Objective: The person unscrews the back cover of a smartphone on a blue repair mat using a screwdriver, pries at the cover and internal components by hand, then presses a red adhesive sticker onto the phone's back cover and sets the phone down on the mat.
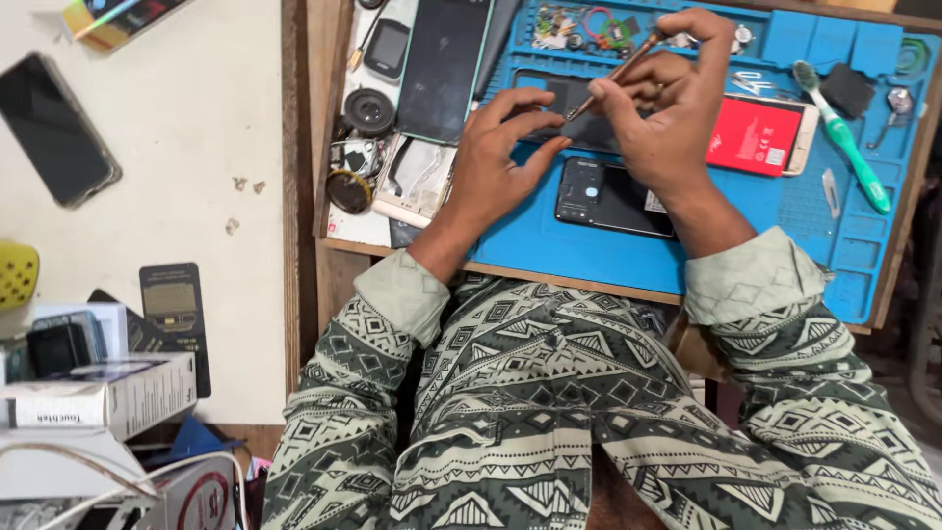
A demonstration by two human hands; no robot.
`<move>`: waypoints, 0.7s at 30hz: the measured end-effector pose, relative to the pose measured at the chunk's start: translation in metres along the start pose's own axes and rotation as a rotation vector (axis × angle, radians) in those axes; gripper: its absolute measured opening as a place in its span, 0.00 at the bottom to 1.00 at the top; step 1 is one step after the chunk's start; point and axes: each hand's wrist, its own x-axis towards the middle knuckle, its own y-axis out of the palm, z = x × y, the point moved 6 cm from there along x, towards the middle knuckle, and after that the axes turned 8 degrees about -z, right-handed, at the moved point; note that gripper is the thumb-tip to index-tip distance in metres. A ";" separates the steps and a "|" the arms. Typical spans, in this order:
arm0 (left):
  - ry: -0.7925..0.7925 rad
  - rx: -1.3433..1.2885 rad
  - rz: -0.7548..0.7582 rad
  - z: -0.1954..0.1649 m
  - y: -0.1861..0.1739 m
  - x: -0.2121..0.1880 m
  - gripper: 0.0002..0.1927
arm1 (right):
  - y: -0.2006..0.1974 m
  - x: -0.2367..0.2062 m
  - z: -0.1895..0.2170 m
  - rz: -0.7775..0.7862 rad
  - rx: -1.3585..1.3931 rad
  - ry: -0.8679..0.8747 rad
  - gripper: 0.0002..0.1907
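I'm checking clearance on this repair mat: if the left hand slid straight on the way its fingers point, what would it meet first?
The left hand points right, toward the right hand. It would likely meet the dark opened phone under its fingertips first, then the right hand holding the thin tool; depth is hard to judge.

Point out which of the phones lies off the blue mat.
The black phone at far left, alone on the pale tabletop; the others lie on the blue mat.

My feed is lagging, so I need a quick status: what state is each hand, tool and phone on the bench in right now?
Left hand: fingers spread, pressing the opened phone.
Right hand: gripping the screwdriver.
Screwdriver: tilted, tip down.
Opened phone: flat, partly hidden.
Black back cover: flat on blue mat.
Toothbrush: untouched.
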 end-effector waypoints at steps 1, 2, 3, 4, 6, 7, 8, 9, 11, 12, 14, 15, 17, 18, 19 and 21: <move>0.003 -0.005 0.001 0.001 -0.001 0.001 0.12 | 0.001 0.001 0.002 0.016 -0.029 -0.029 0.30; 0.005 -0.002 -0.002 0.003 -0.001 0.002 0.12 | 0.002 0.001 0.003 0.027 -0.051 -0.051 0.30; 0.005 0.001 -0.004 0.004 -0.002 0.002 0.12 | 0.004 0.001 0.005 0.037 -0.072 -0.074 0.30; 0.007 0.004 -0.006 0.005 -0.001 0.002 0.13 | 0.005 0.001 0.007 0.042 -0.087 -0.091 0.30; 0.036 0.022 -0.030 0.006 -0.003 0.000 0.12 | 0.008 0.000 0.010 0.048 -0.105 -0.116 0.30; 0.051 0.031 -0.042 0.007 -0.003 0.000 0.12 | 0.009 0.000 0.011 0.051 -0.109 -0.123 0.30; 0.047 0.011 -0.044 0.008 -0.002 0.000 0.12 | 0.010 0.000 0.011 0.050 -0.114 -0.124 0.30; 0.042 -0.008 -0.046 0.010 -0.002 -0.001 0.11 | 0.010 0.000 0.011 0.049 -0.120 -0.126 0.30; 0.017 -0.045 -0.038 0.016 -0.002 0.000 0.11 | 0.011 0.001 0.010 0.061 -0.123 -0.121 0.31; -0.007 -0.062 -0.028 0.020 0.000 0.000 0.10 | 0.012 0.001 0.008 0.072 -0.123 -0.117 0.31; -0.019 -0.072 -0.037 0.024 -0.001 -0.002 0.09 | 0.013 0.002 0.005 0.107 -0.143 -0.115 0.30; -0.002 -0.067 -0.052 0.024 -0.002 -0.002 0.08 | 0.013 0.001 0.004 0.127 -0.164 -0.129 0.30; 0.006 -0.054 -0.059 0.026 -0.003 -0.004 0.07 | 0.015 -0.001 0.003 0.162 -0.232 -0.189 0.30; 0.001 -0.046 -0.052 0.027 -0.003 -0.004 0.07 | 0.015 -0.001 0.002 0.174 -0.253 -0.211 0.30; -0.004 -0.040 -0.045 0.028 -0.002 -0.004 0.07 | 0.016 -0.002 0.001 0.180 -0.248 -0.214 0.30; -0.006 -0.053 -0.064 0.031 -0.003 -0.002 0.07 | 0.016 -0.003 -0.001 0.169 -0.254 -0.214 0.31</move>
